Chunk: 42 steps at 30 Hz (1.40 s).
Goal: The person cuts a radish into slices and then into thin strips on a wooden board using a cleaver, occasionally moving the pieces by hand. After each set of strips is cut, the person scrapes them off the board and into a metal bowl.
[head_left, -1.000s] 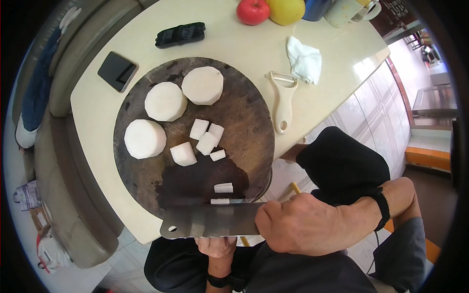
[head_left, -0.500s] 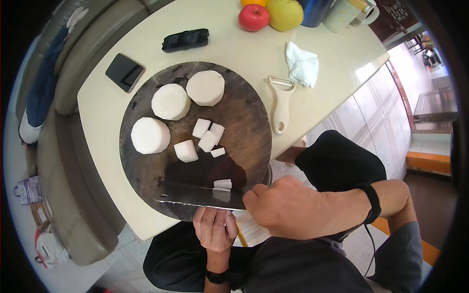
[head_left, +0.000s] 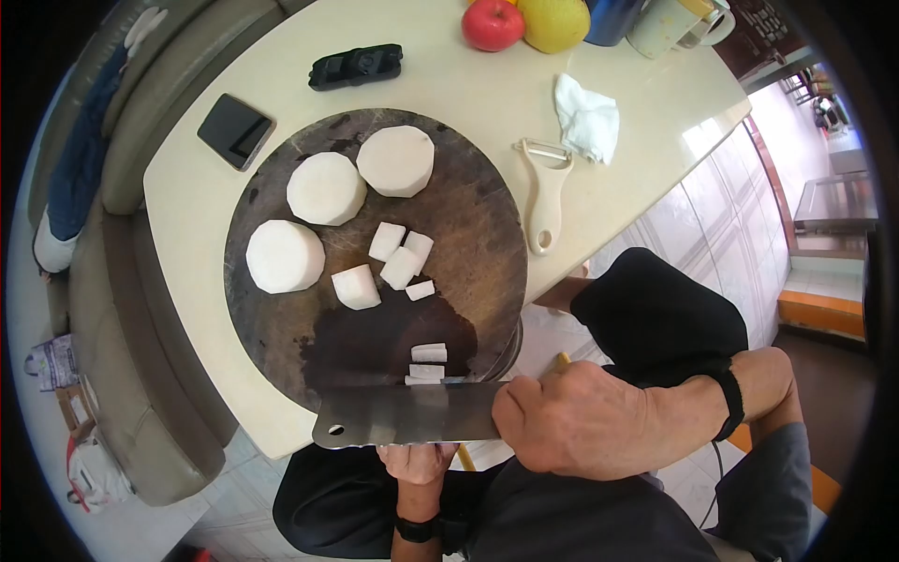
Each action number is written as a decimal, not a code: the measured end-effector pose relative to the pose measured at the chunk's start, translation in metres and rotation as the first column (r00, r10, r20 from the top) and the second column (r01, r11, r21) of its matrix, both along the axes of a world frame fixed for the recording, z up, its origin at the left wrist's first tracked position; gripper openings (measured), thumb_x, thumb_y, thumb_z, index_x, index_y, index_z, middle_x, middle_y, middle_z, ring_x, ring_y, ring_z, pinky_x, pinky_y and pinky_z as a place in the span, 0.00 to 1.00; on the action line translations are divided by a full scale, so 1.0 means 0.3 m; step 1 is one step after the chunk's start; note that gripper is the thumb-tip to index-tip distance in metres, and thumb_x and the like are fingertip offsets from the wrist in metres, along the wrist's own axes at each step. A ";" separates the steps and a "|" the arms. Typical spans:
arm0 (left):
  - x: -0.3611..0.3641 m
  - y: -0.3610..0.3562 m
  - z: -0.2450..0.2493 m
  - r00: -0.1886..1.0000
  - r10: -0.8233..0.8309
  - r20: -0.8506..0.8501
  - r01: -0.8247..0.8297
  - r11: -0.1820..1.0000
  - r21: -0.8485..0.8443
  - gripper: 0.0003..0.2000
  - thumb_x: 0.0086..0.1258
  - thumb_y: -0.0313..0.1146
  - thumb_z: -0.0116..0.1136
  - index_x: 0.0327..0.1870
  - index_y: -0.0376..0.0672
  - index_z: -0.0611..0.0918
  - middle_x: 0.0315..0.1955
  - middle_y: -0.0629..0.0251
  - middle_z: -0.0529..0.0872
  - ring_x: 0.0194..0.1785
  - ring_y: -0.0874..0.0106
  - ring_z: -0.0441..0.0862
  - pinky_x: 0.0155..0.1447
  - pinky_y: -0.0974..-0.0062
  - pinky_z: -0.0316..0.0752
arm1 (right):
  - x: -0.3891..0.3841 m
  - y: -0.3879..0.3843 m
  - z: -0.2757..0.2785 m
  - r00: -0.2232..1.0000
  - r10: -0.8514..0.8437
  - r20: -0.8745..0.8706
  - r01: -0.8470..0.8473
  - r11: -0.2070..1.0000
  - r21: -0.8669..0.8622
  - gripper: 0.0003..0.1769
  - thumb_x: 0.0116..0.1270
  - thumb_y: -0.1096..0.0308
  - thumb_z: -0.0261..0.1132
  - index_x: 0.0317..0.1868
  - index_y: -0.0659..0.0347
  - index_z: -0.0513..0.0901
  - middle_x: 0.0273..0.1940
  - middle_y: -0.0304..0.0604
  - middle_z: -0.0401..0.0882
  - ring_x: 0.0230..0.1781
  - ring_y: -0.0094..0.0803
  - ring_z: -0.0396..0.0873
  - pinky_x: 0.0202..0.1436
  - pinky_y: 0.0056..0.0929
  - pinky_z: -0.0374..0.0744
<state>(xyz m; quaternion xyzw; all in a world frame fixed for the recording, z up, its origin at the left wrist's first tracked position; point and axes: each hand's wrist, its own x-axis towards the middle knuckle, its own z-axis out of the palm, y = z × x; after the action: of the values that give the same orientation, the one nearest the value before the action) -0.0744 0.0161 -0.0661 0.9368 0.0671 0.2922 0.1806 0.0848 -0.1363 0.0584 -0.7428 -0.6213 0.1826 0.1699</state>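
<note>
My right hand (head_left: 571, 417) grips the handle of a cleaver (head_left: 407, 415), its broad blade lying across the near edge of the round wooden chopping board (head_left: 478, 187). My left hand (head_left: 412, 463) is just below the blade, fingers bent together; the blade hides the fingertips and whatever they hold. Thin white slices (head_left: 429, 352) lie beside the blade, the nearest partly covered by it. Farther up the board are several small white chunks (head_left: 401, 267) and a larger chunk (head_left: 356, 288). Three thick rounds of peeled white vegetable, probably daikon (head_left: 285, 257), sit at the far left.
Right of the board lie a peeler (head_left: 544, 201) and a crumpled white cloth (head_left: 588, 119). A phone (head_left: 235, 131) and a black case-like object (head_left: 356, 66) are at the back left. An apple (head_left: 493, 24), yellow fruit (head_left: 554, 22) and a mug (head_left: 663, 28) stand at the back.
The cleaver has come down toward me and its blade shows broader, now covering my left fingers. More thin slice shows beside the blade. The view has shifted slightly.
</note>
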 end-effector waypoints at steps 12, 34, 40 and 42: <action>0.030 0.007 0.018 0.998 -0.040 0.052 0.042 0.999 -0.031 0.10 0.58 0.26 0.62 0.40 0.35 0.86 0.41 0.53 0.86 0.45 0.52 0.84 0.51 0.59 0.78 | 0.000 0.072 -0.009 0.997 0.063 -0.049 -0.064 0.998 -0.022 0.11 0.46 0.74 0.65 0.27 0.73 0.75 0.21 0.47 0.72 0.19 0.34 0.77 0.15 0.32 0.74; 0.026 0.009 0.006 0.996 -0.064 0.068 0.066 0.998 -0.018 0.10 0.59 0.25 0.59 0.41 0.35 0.85 0.42 0.51 0.85 0.44 0.49 0.83 0.50 0.56 0.77 | 0.012 0.006 0.013 0.996 0.007 -0.090 -0.016 0.996 -0.093 0.12 0.49 0.71 0.67 0.29 0.72 0.76 0.22 0.51 0.76 0.24 0.39 0.81 0.21 0.32 0.78; 0.011 0.012 -0.001 0.997 -0.067 0.038 0.068 0.998 -0.012 0.12 0.62 0.30 0.59 0.44 0.35 0.85 0.44 0.50 0.85 0.45 0.48 0.83 0.52 0.56 0.77 | -0.005 0.019 -0.003 0.999 0.020 -0.030 -0.021 0.999 -0.033 0.12 0.48 0.72 0.66 0.29 0.73 0.74 0.22 0.46 0.70 0.17 0.34 0.75 0.15 0.30 0.73; 0.015 0.011 0.007 0.997 -0.061 0.040 0.062 0.998 -0.017 0.11 0.60 0.28 0.59 0.41 0.35 0.85 0.42 0.51 0.86 0.45 0.50 0.84 0.52 0.57 0.77 | -0.006 0.036 -0.014 0.998 0.045 -0.054 -0.045 0.999 -0.003 0.12 0.49 0.72 0.65 0.29 0.72 0.74 0.21 0.46 0.71 0.17 0.35 0.76 0.15 0.30 0.73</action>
<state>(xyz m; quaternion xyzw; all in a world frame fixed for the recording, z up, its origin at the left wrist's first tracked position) -0.0701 0.0194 -0.0639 0.9308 0.0372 0.3041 0.1994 0.0829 -0.1255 0.0541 -0.7239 -0.6327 0.2077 0.1805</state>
